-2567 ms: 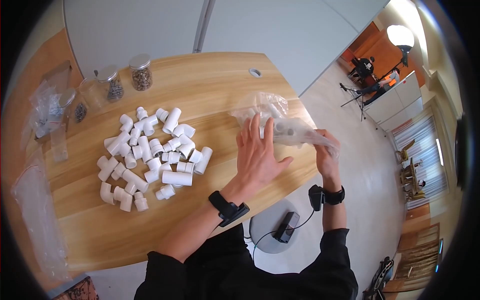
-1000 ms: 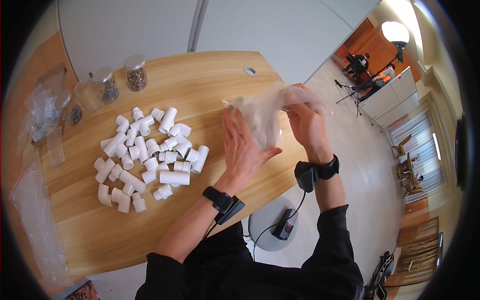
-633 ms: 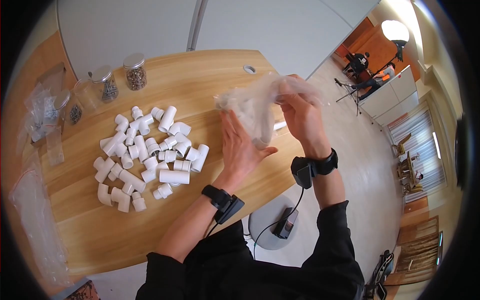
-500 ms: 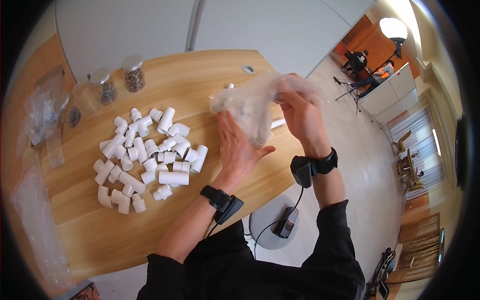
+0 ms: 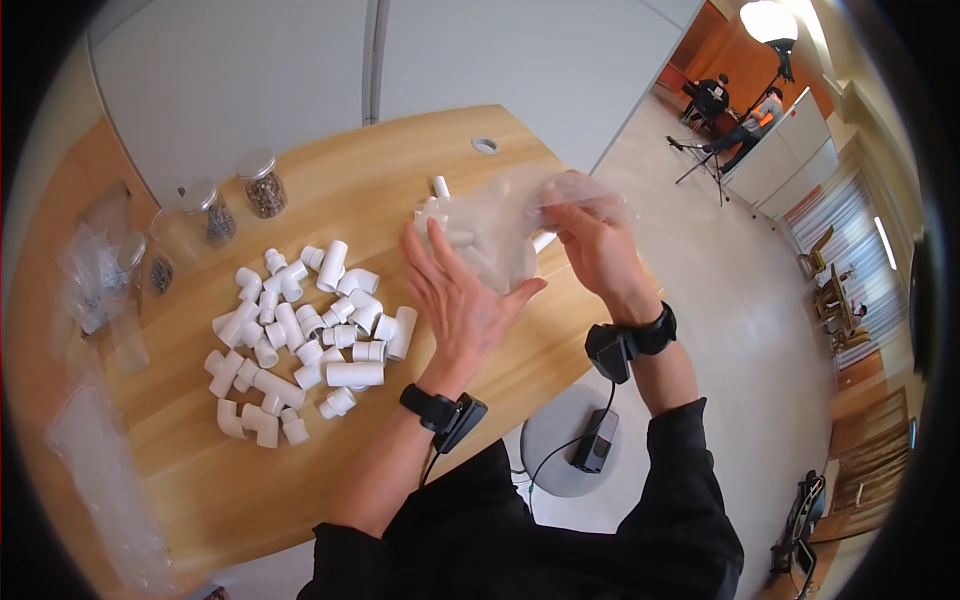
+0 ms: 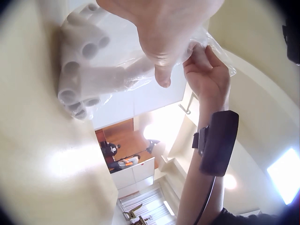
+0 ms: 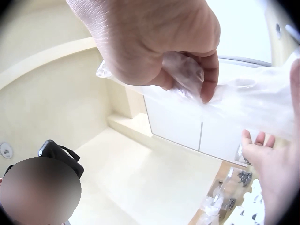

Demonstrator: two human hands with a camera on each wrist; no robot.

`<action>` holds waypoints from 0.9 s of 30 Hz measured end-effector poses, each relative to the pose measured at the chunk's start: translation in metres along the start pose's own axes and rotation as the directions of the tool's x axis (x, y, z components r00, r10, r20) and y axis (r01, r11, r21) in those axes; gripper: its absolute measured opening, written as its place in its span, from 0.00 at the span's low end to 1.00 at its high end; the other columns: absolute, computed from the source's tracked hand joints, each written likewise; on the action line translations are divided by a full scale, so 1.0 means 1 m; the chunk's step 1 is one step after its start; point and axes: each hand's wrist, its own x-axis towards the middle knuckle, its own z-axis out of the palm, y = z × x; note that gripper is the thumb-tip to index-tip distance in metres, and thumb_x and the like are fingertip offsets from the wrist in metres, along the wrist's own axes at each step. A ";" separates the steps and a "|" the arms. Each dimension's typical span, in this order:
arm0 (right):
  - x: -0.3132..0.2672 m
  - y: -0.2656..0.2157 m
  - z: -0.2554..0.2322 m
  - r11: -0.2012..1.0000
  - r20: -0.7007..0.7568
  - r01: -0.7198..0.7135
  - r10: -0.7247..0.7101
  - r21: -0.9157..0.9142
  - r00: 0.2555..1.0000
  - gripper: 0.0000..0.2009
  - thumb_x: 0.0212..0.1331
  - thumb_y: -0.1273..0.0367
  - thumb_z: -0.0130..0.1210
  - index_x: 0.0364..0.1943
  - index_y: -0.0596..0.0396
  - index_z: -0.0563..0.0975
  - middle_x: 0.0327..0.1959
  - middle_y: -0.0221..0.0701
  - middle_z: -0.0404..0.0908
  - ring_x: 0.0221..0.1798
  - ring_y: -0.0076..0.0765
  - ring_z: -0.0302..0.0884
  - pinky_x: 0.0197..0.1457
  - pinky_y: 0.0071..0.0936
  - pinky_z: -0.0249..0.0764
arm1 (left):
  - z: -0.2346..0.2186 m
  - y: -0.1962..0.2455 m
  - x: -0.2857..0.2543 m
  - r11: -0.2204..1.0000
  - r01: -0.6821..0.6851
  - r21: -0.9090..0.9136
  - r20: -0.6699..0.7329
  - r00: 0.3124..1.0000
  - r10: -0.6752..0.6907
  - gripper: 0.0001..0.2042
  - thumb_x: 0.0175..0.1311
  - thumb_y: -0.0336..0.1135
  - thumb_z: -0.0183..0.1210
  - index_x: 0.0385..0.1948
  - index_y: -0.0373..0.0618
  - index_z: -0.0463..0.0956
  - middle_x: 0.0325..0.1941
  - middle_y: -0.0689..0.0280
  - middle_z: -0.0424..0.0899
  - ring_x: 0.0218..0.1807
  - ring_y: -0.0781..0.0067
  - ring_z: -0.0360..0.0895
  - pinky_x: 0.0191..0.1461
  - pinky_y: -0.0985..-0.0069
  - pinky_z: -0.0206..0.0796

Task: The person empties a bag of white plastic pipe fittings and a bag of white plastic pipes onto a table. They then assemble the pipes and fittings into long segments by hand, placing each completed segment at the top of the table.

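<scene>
A clear plastic bag with white pipe pieces inside is held above the right part of the table. My right hand pinches its gathered end; the right wrist view shows the bunched plastic between thumb and fingers. Against the bag's near left side rests my left hand, fingers spread and straight, thumb out. In the left wrist view, several tube ends show through the plastic. A small white pipe piece lies on the table behind the bag, and another white piece shows between bag and right hand.
White pipe fittings lie in a loose group on the wooden table, left of my hands. Lidded jars of small metal parts stand at the back left. Plastic bags lie along the left edge. Two people sit far off at right.
The bag has moved left and its gathered end was lifted by the right hand. The left hand has shifted left with it. White pieces have come into view beside the bag.
</scene>
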 end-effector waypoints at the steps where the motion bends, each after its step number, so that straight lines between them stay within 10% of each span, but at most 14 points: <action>1: -0.003 0.000 0.001 1.000 -0.004 0.008 -0.008 0.006 1.000 0.07 0.55 0.77 0.48 0.34 0.65 0.75 0.33 0.37 0.78 0.37 0.33 0.76 0.43 0.27 0.72 | -0.001 -0.001 0.002 0.999 -0.042 0.009 -0.048 0.998 0.043 0.60 0.29 0.58 0.71 0.61 0.32 0.39 0.63 0.42 0.48 0.65 0.41 0.43 0.65 0.49 0.37; 8: -0.007 -0.003 0.006 0.992 0.027 -0.051 0.048 0.115 0.998 0.08 0.52 0.77 0.48 0.35 0.64 0.75 0.33 0.34 0.78 0.38 0.30 0.76 0.43 0.25 0.71 | -0.004 -0.001 0.008 0.987 -0.156 -0.031 0.113 0.981 0.159 0.62 0.29 0.58 0.70 0.62 0.32 0.36 0.65 0.42 0.46 0.68 0.44 0.40 0.68 0.49 0.27; 27: 0.011 -0.015 0.027 0.997 0.155 -0.054 0.044 0.060 0.987 0.07 0.55 0.73 0.50 0.34 0.62 0.75 0.32 0.30 0.77 0.37 0.24 0.73 0.40 0.23 0.69 | -0.011 -0.022 0.031 0.928 -0.218 -0.304 0.064 0.967 0.248 0.45 0.51 0.54 0.58 0.62 0.34 0.44 0.63 0.42 0.49 0.65 0.42 0.46 0.66 0.53 0.38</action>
